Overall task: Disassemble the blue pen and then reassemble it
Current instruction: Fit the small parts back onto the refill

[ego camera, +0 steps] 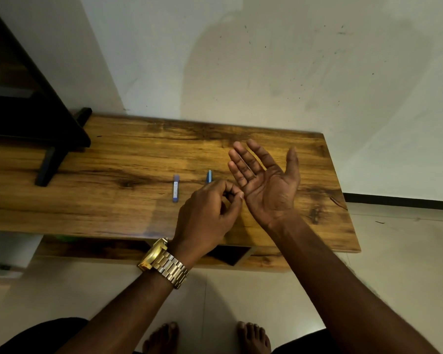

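Observation:
Two blue pen parts lie on the wooden table. A blue barrel piece with a white label lies left of my hands, pointing away from me. A second, lighter blue piece lies just beyond my left hand, its near end hidden by my knuckles. My left hand, with a gold watch on the wrist, hovers over the table with fingers curled and thumb against the index fingertip; nothing shows between them. My right hand is held flat, palm up, fingers spread, holding nothing, and touches my left fingertips.
A dark stand or chair leg rests on the table's left part. A white wall rises behind the table. The table's right edge and front edge are close to my arms. My bare feet are on the tiled floor below.

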The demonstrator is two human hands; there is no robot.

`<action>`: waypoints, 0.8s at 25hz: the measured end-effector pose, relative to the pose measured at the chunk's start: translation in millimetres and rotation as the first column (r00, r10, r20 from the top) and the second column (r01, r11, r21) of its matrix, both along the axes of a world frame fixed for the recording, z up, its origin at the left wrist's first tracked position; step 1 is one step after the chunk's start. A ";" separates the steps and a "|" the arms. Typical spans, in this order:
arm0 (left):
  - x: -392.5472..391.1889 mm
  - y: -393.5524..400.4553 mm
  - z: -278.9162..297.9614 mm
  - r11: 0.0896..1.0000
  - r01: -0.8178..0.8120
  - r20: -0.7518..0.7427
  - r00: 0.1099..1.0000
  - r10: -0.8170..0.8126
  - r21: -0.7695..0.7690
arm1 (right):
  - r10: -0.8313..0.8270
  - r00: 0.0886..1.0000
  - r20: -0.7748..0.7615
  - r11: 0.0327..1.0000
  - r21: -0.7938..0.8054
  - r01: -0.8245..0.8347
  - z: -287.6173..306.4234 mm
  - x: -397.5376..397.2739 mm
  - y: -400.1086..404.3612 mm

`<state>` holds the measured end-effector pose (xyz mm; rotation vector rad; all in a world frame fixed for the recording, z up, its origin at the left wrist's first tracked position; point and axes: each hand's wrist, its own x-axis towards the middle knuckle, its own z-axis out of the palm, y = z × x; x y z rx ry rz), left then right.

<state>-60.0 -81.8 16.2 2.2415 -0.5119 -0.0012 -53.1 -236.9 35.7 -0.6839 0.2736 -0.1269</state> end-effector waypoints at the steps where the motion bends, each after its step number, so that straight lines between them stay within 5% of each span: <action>1: 3.0 2.6 1.5 0.999 -0.030 -0.015 0.999 0.029 -0.024 | -0.026 0.999 -0.043 0.984 -0.175 0.019 1.2 0.6 -6.5; 3: 11.3 9.8 3.9 0.997 -0.082 -0.009 0.997 0.082 -0.017 | -0.076 0.995 -0.064 0.829 -0.558 0.027 2.1 -1.4 -17.7; 5: 19.3 16.7 4.8 0.993 -0.109 0.029 0.994 0.108 0.047 | -0.035 0.998 -0.056 0.690 -0.723 -0.016 -1.3 -6.1 -23.4; 9: 24.7 21.9 5.0 0.977 -0.149 0.085 0.987 0.137 0.152 | 0.054 0.989 -0.138 0.586 -0.798 -0.143 -6.7 -7.7 -15.9; 20: 21.6 21.2 7.3 0.979 -0.084 0.051 0.996 0.076 0.184 | 0.063 0.986 -0.155 0.549 -0.820 -0.164 -12.2 -5.4 -13.1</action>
